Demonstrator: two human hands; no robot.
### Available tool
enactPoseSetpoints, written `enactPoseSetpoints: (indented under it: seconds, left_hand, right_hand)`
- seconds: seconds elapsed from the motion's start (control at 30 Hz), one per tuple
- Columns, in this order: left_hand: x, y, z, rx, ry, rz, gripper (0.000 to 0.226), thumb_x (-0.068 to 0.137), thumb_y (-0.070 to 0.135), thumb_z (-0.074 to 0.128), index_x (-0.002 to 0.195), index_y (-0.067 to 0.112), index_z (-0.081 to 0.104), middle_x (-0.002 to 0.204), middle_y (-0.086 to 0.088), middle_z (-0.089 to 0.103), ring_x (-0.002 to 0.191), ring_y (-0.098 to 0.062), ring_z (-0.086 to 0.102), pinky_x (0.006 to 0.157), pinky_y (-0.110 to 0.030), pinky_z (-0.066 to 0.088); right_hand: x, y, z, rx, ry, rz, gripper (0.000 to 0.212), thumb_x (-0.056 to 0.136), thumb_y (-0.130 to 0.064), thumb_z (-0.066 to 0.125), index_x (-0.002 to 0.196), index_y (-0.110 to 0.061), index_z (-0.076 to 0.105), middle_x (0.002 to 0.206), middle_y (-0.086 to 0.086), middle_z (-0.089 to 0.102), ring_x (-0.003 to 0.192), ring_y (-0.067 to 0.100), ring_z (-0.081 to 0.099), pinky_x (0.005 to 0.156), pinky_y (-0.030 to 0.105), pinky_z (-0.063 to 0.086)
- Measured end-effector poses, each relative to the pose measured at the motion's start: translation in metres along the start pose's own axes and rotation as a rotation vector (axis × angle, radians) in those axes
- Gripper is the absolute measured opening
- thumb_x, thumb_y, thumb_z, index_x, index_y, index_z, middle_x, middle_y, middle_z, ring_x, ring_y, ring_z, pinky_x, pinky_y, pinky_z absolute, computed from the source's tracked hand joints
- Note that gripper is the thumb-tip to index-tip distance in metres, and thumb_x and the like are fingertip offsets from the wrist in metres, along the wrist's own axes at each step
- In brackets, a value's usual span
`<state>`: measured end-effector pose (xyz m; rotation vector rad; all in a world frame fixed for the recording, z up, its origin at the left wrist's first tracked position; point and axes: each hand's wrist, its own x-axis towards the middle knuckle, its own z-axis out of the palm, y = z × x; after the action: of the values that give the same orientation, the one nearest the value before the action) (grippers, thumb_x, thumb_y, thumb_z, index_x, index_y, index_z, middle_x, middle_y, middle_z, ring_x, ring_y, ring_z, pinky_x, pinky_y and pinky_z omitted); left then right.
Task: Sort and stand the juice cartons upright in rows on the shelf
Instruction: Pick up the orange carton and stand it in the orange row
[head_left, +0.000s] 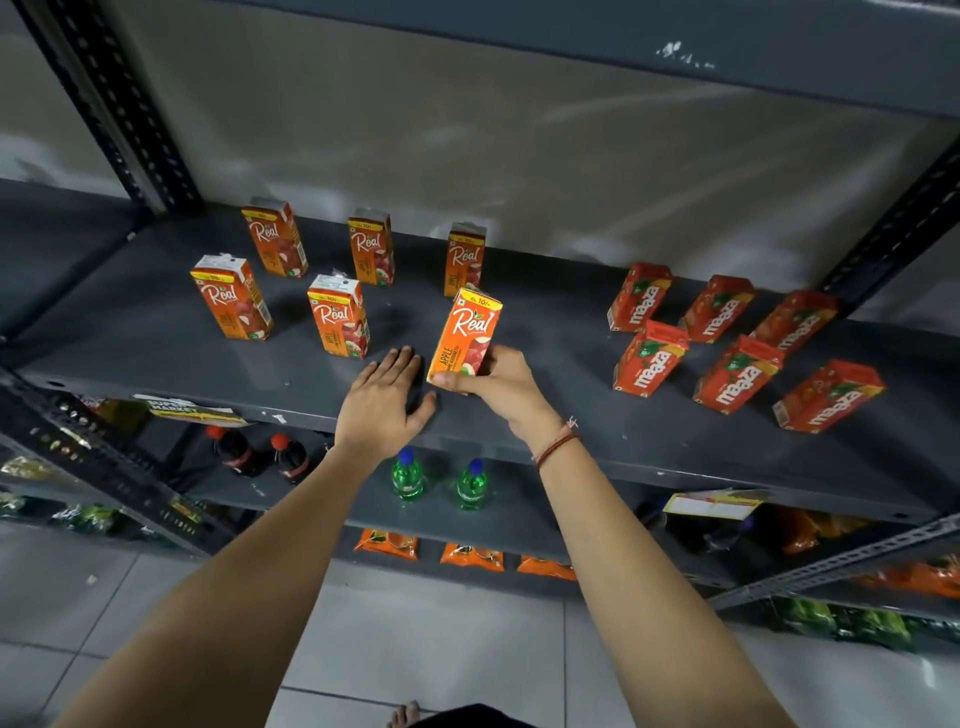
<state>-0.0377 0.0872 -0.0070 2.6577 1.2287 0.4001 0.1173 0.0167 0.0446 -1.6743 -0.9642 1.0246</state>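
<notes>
My right hand (496, 382) grips the lower part of an orange Real apple carton (467, 332), upright and slightly tilted over the front middle of the grey shelf (545, 364). My left hand (382, 397) lies flat and open on the shelf just left of it, holding nothing. Several Real cartons stand upright in two rows on the left: three at the back (370, 247) and two in front (338, 316). On the right, several red Maaza cartons (649, 358) stand in two rows, leaning in this wide view.
A dark slotted upright (111, 104) stands at the back left and another (893, 234) at the right. The shelf below holds cola bottles (234, 449) and green bottles (408, 473). Orange packets (470, 556) lie lower down. Tiled floor is beneath.
</notes>
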Motion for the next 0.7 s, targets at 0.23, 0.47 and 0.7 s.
enactPoseSetpoints:
  seconds: [0.23,0.47,0.7]
  left_hand:
    - [-0.002,0.001,0.0,0.006,-0.014,0.003,0.084,0.08,0.062,0.013,0.143,0.009,0.032,0.152,-0.011,0.032,0.142,-0.023,0.025,0.116,-0.039,0.017]
    - [-0.003,0.003,-0.002,0.044,-0.035,0.025,0.092,0.077,0.069,0.011,0.145,0.01,0.025,0.155,-0.009,0.024,0.144,-0.021,0.018,0.117,-0.037,0.012]
    - [-0.003,0.001,-0.001,0.025,-0.012,0.025,0.089,0.079,0.068,0.015,0.144,0.009,0.028,0.154,-0.01,0.027,0.143,-0.021,0.021,0.117,-0.037,0.012]
  right_hand:
    - [-0.003,-0.001,-0.006,-0.081,0.038,-0.038,0.039,0.061,-0.029,0.085,0.091,-0.024,0.061,0.105,0.003,0.071,0.096,0.014,0.065,0.093,0.038,0.051]
    - [0.019,-0.003,-0.008,-0.259,0.181,-0.14,0.05,0.064,-0.021,0.084,0.107,-0.013,0.059,0.11,0.008,0.07,0.104,0.022,0.064,0.09,0.029,0.044]
    - [0.032,0.016,0.003,-0.356,0.211,-0.183,0.046,0.069,-0.016,0.08,0.108,-0.008,0.057,0.109,0.013,0.069,0.105,0.028,0.063,0.094,0.042,0.051]
